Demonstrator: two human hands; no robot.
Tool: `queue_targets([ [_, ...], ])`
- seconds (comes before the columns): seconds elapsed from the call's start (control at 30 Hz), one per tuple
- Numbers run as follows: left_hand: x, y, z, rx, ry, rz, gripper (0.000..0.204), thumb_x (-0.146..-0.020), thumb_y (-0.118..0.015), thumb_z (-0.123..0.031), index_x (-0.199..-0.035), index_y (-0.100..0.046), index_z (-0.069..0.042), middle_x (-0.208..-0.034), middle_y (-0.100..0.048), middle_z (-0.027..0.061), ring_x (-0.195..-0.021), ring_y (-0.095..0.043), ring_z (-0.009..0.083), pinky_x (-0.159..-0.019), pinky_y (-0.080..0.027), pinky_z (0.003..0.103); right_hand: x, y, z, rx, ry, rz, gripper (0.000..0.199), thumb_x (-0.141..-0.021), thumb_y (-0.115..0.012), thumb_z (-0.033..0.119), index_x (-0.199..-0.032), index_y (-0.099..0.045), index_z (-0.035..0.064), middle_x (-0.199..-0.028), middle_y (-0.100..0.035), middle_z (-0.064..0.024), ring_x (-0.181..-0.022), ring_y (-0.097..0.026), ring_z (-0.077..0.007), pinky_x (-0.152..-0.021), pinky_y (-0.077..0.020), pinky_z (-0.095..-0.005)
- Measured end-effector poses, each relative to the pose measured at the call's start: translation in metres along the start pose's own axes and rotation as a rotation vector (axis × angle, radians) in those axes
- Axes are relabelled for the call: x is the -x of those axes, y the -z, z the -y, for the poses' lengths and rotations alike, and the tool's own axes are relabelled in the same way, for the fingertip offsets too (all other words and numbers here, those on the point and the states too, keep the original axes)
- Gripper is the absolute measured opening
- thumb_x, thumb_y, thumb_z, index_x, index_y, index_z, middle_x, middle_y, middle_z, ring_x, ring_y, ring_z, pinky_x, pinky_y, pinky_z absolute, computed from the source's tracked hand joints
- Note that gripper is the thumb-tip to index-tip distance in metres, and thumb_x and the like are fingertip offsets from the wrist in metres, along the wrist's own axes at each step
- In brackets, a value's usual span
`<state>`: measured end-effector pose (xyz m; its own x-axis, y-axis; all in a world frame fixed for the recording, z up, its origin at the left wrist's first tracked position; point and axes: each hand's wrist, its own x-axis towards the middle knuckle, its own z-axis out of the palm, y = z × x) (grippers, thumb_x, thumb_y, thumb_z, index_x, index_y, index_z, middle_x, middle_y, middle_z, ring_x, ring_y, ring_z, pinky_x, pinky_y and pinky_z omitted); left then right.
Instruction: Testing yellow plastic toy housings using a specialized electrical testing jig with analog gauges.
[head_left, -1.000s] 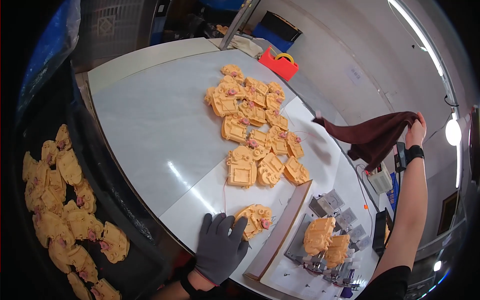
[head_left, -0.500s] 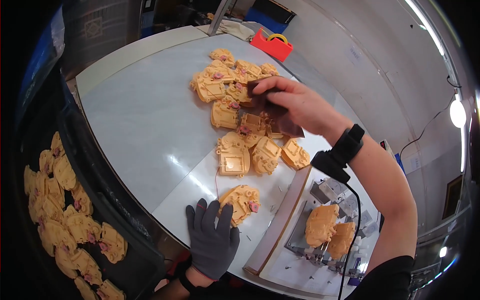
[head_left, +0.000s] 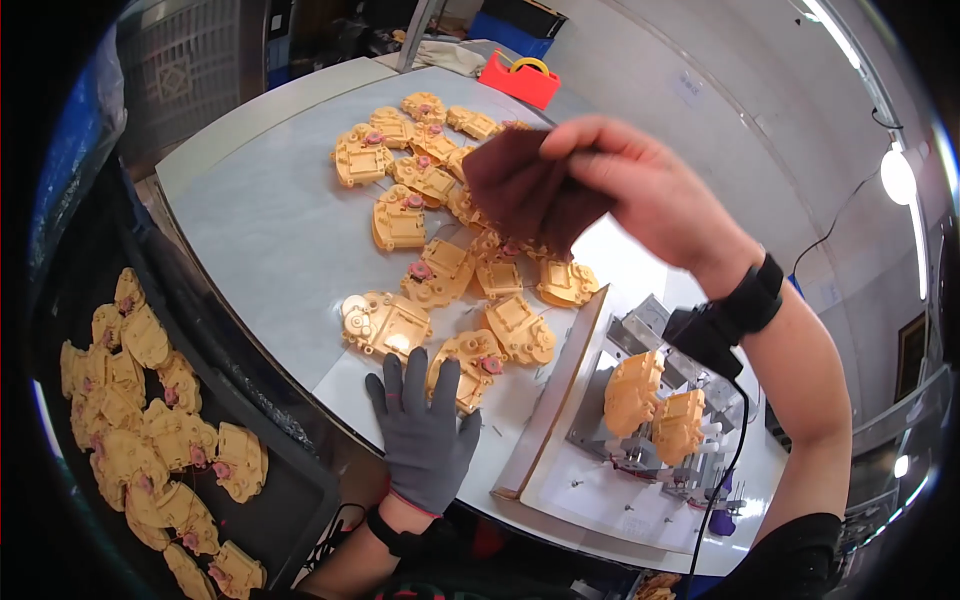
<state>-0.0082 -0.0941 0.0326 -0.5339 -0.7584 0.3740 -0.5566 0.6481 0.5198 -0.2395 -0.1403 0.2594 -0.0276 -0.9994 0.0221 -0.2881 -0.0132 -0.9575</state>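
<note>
My right hand, bare, pinches a creased dark maroon sheet raised over the right side of a spread of yellow plastic housings. Cloth or paper, I cannot tell which. The sheet hides some of the housings under it. My left hand, in a grey glove, is open with fingers stretched on the table's near edge. Its fingertips reach a housing with a pink-red part, apparently touching it. Just beyond these fingers lies another yellow housing, tilted, with its open recess showing.
A black bin at the left holds several more yellow housings. To the right, a metal fixture on a board carries two yellow housings, beside a raised wooden edge. A red tape dispenser stands at the back.
My right hand has lifted the maroon sheet, which shows larger now. Several housings have shifted left, and the one beyond my left hand has turned. The whole view has moved somewhat.
</note>
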Motion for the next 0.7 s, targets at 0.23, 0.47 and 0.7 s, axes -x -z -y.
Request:
queue_targets([
  [0.23,-0.002,0.001,-0.004,-0.009,-0.032,0.022,0.068,-0.073,-0.08,-0.026,-0.133,-0.051,-0.013,-0.139,-0.04,0.0157,-0.133,-0.035,0.0429,-0.109,-0.029,0.065,0.016,0.193,0.025,0.086,0.5,-1.016,0.035,-0.097,-0.04,-0.003,-0.128,-0.057,-0.0023,-0.115,-0.063,-0.0108,-0.101,-0.062,-0.0178,-0.093,-0.0505,-0.0282],
  [0.47,-0.002,0.0,-0.003,-0.049,-0.059,0.059,0.063,-0.077,-0.077,-0.028,-0.132,-0.052,-0.013,-0.135,-0.043,0.0134,-0.133,-0.036,0.0392,-0.111,-0.028,0.063,0.094,0.243,0.018,0.342,0.412,-1.126,0.034,-0.099,-0.039,-0.001,-0.126,-0.059,-0.0022,-0.114,-0.064,-0.011,-0.1,-0.062,-0.0177,-0.091,-0.0518,-0.0286],
  [0.7,-0.002,-0.004,-0.003,0.011,-0.124,-0.001,0.064,-0.076,-0.077,-0.028,-0.133,-0.052,-0.011,-0.135,-0.044,0.0123,-0.128,-0.041,0.0334,-0.108,-0.033,0.052,0.161,0.205,-0.061,0.558,-0.347,-0.571,0.039,-0.097,-0.054,0.013,-0.135,-0.056,0.0045,-0.126,-0.061,-0.0081,-0.118,-0.055,-0.0179,-0.102,-0.0411,-0.0308],
])
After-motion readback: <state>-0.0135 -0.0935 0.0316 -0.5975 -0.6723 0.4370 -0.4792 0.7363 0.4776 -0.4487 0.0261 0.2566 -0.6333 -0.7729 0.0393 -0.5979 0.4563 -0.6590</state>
